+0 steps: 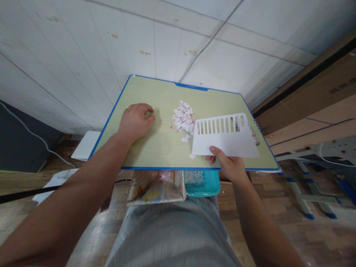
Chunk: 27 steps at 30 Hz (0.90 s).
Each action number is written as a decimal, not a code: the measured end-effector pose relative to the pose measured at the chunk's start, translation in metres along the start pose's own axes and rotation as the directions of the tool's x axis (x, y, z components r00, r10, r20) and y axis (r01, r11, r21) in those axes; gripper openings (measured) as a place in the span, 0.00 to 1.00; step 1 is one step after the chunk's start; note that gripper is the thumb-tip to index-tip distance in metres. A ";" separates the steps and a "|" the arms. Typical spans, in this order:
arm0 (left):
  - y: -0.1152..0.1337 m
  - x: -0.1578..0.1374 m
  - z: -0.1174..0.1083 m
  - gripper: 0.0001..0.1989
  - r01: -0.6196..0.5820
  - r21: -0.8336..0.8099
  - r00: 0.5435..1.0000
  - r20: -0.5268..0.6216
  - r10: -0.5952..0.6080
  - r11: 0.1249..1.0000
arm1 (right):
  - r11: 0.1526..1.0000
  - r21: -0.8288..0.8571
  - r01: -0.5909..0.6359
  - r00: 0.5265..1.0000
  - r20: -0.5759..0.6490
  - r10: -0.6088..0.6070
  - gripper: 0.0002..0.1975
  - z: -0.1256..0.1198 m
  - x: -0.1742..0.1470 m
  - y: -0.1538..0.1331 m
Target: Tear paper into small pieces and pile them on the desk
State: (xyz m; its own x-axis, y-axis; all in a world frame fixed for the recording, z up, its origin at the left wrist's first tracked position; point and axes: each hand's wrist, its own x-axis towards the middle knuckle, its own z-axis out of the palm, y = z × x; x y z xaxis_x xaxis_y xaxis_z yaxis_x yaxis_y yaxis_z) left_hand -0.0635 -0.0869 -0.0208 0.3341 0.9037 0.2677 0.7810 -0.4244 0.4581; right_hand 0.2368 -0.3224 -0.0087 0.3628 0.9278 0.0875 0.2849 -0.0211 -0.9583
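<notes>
My right hand (229, 165) grips the near edge of a white slotted card (219, 144), thumb on top and fingers underneath. A row of several long rounded cut-outs runs along the card's far side, and the tabletop shows through most of them. Just left of the card is a loose pile of small white paper pieces (183, 118) with pink marks, a few of them scattered nearer to me. My left hand (136, 119) is over the left part of the table, its fingers loosely bent and the thumb apart from them, with nothing visible between.
The pale green table (155, 152) has a blue rim and stands near a white panelled wall (133, 40). Below its front edge are a patterned cloth-like container (155, 193) and a turquoise tub (213, 183). Cardboard boxes (311, 96) stand at the right.
</notes>
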 end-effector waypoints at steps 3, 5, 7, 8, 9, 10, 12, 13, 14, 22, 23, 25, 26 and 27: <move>0.001 0.000 -0.001 0.17 0.002 0.015 1.000 0.006 -0.002 1.000 | 0.999 0.052 0.013 1.000 -0.005 -0.013 0.22 -0.004 0.001 -0.001; 0.002 -0.001 -0.002 0.17 -0.002 0.027 1.000 0.010 0.002 1.000 | 0.999 0.048 0.009 1.000 0.009 -0.009 0.23 -0.004 0.001 -0.002; 0.004 -0.002 -0.004 0.17 -0.006 0.033 1.000 0.015 0.006 0.999 | 1.000 0.029 0.004 1.000 0.026 -0.005 0.24 -0.003 0.001 -0.004; 0.004 -0.003 -0.004 0.16 -0.008 0.035 1.000 0.016 0.008 0.999 | 1.000 0.023 0.003 0.999 0.032 -0.004 0.25 -0.003 0.001 -0.004; 0.005 -0.003 -0.005 0.16 -0.009 0.035 1.000 0.016 0.008 0.999 | 1.000 0.021 0.005 0.999 0.035 -0.006 0.25 -0.002 0.001 -0.004; 0.005 -0.003 -0.005 0.16 -0.012 0.035 1.000 0.016 0.011 0.999 | 1.000 0.025 0.007 0.999 0.034 -0.008 0.24 -0.002 0.000 -0.005; 0.005 -0.003 -0.005 0.16 -0.013 0.033 1.000 0.013 0.013 0.999 | 0.999 0.037 0.004 1.000 0.027 -0.005 0.22 -0.002 0.000 -0.005; 0.005 -0.003 -0.005 0.17 -0.014 0.031 1.000 0.013 0.014 0.999 | 0.999 0.042 -0.001 1.000 0.023 0.000 0.20 -0.002 0.000 -0.005; 0.005 -0.002 -0.004 0.17 -0.015 0.029 1.000 0.013 0.015 0.999 | 0.999 0.048 -0.007 1.000 0.018 0.006 0.19 -0.003 0.000 -0.005; 0.002 -0.002 -0.001 0.16 -0.012 0.015 1.000 -0.005 0.012 1.000 | 0.998 0.058 -0.030 0.999 0.035 0.028 0.18 -0.005 0.002 -0.011; 0.002 -0.002 -0.001 0.16 -0.015 0.013 1.000 -0.007 0.015 1.000 | 0.998 0.054 -0.031 0.999 0.037 0.029 0.17 -0.005 0.002 -0.012; 0.002 -0.002 -0.001 0.17 -0.025 0.011 1.000 -0.004 0.025 1.000 | 0.998 0.047 -0.041 0.998 0.040 0.039 0.16 -0.004 0.002 -0.012; 0.002 -0.002 -0.001 0.18 -0.027 0.010 1.000 -0.003 0.027 1.000 | 0.998 0.047 -0.048 0.998 0.037 0.046 0.15 -0.004 0.002 -0.013; 0.002 -0.002 -0.001 0.18 -0.027 0.009 1.000 -0.003 0.027 1.000 | 0.997 0.049 -0.055 0.998 0.031 0.053 0.15 -0.003 0.001 -0.013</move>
State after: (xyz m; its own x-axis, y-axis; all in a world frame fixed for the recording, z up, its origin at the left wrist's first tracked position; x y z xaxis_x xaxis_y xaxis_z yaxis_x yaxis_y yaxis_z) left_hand -0.0634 -0.0893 -0.0198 0.3535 0.8919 0.2821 0.7767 -0.4479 0.4428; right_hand 0.2366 -0.3220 0.0046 0.3497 0.9364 0.0279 0.2205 -0.0533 -0.9739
